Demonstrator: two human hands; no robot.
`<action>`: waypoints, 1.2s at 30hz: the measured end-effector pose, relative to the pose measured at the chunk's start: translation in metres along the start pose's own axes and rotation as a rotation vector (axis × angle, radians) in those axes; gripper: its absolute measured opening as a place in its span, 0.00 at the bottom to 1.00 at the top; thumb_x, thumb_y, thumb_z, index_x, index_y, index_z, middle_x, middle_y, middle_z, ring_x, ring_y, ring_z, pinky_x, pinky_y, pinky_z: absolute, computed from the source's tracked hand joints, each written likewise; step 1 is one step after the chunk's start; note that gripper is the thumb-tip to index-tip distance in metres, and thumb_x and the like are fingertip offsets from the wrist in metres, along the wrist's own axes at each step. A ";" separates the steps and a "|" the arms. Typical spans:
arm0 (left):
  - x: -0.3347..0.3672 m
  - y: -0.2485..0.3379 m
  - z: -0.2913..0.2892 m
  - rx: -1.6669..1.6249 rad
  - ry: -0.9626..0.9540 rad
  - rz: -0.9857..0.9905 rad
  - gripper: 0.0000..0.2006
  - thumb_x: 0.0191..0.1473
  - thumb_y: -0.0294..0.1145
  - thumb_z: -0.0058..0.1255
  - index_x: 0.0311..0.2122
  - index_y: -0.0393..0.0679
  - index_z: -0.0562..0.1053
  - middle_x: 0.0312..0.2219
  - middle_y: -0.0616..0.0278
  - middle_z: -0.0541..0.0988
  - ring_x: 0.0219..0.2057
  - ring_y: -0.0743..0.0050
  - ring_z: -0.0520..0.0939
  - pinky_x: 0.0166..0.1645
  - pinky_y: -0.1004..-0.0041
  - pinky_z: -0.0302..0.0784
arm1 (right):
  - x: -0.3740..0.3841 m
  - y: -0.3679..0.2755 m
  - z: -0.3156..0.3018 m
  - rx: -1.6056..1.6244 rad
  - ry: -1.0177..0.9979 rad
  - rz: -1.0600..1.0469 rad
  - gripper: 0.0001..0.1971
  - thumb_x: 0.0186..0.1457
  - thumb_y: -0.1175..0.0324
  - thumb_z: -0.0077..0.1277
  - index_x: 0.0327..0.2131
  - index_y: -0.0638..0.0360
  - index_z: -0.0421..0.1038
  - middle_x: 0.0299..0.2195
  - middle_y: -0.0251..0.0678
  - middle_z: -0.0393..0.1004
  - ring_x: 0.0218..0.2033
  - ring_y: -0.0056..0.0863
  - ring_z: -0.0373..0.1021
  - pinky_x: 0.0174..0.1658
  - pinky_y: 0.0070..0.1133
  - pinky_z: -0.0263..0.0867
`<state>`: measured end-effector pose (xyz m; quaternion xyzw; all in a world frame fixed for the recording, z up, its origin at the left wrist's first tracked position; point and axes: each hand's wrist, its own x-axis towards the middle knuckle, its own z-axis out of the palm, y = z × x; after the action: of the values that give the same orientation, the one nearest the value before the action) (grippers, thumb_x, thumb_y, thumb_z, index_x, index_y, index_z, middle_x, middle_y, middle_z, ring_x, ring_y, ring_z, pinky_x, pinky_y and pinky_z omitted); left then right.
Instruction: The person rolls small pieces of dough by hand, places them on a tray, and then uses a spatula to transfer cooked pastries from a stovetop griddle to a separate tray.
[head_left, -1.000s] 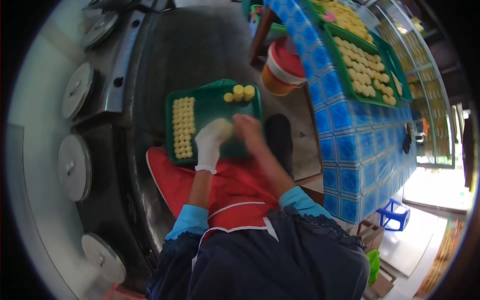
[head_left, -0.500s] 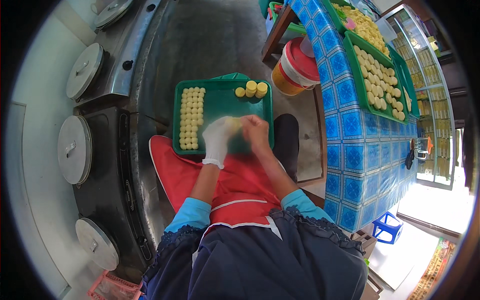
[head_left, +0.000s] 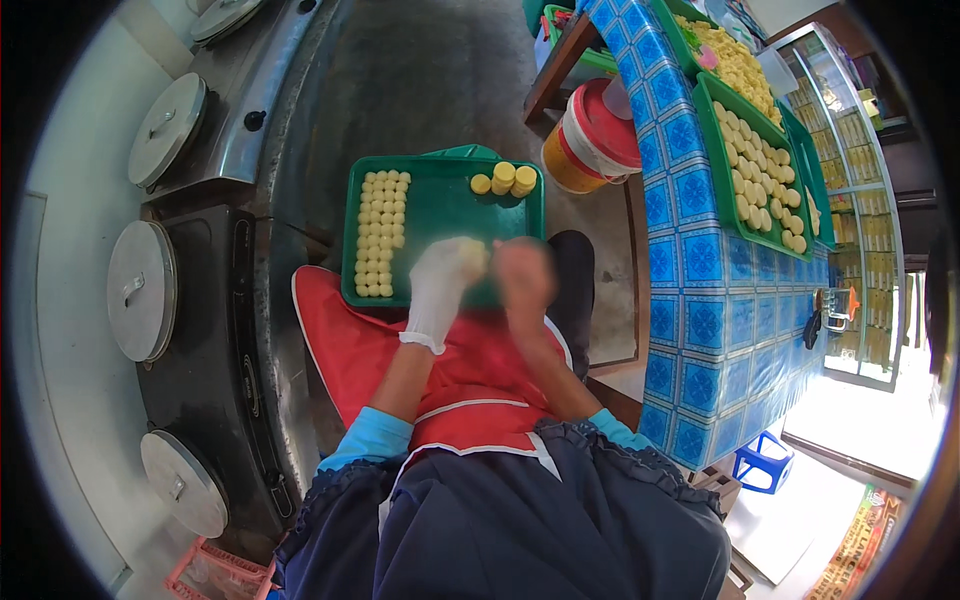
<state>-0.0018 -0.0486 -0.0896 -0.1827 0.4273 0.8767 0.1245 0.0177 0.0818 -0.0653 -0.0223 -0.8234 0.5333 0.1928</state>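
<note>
A green tray rests in front of me, partly over my red apron. Neat rows of small pale-yellow dough balls fill its left side. Short stacks of round yellow discs stand at its far right corner. Over the tray's near part, my left hand, in a white glove, is closed around a piece of yellow dough, mostly hidden by the fingers. My bare right hand hovers just right of it, smeared by motion, so its fingers do not show clearly.
At left stand stoves with round metal lids. On the right, a blue-tiled tablecloth covers a table bearing a green tray of dough discs. A red-lidded bucket stands beside the table.
My right hand has moved away from the dough, slightly right and nearer to me. My left hand keeps hold of the dough in nearly the same place.
</note>
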 end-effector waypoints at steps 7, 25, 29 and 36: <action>-0.020 0.021 0.002 0.003 -0.125 -0.071 0.17 0.53 0.21 0.51 0.50 0.36 0.71 0.34 0.58 0.78 0.34 0.70 0.81 0.40 0.68 0.81 | 0.012 0.009 -0.003 0.808 -0.292 0.596 0.10 0.49 0.74 0.58 0.37 0.65 0.78 0.40 0.39 0.75 0.32 0.21 0.71 0.37 0.18 0.67; -0.011 0.050 -0.005 0.279 -0.335 -0.153 0.35 0.49 0.18 0.54 0.61 0.29 0.53 0.34 0.52 0.78 0.31 0.66 0.83 0.36 0.70 0.83 | 0.019 -0.017 -0.027 0.485 -0.544 0.088 0.14 0.51 0.71 0.56 0.42 0.60 0.77 0.44 0.41 0.71 0.43 0.28 0.64 0.36 0.16 0.68; -0.014 0.050 -0.005 0.102 -0.273 -0.249 0.32 0.49 0.18 0.54 0.59 0.28 0.56 0.36 0.51 0.77 0.34 0.64 0.82 0.37 0.67 0.83 | 0.030 -0.013 -0.033 0.033 -0.499 -0.379 0.14 0.53 0.66 0.55 0.42 0.62 0.77 0.44 0.44 0.71 0.44 0.34 0.64 0.41 0.25 0.67; -0.010 0.022 -0.006 -0.019 -0.035 -0.228 0.24 0.52 0.19 0.52 0.54 0.29 0.62 0.41 0.50 0.75 0.40 0.62 0.81 0.43 0.67 0.80 | 0.005 -0.006 -0.014 -0.139 -0.313 -0.464 0.22 0.59 0.55 0.46 0.48 0.63 0.72 0.47 0.48 0.68 0.45 0.43 0.62 0.49 0.34 0.59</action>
<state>0.0002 -0.0669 -0.0735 -0.2160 0.3931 0.8639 0.2290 0.0184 0.0923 -0.0534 0.2363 -0.8609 0.4139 0.1781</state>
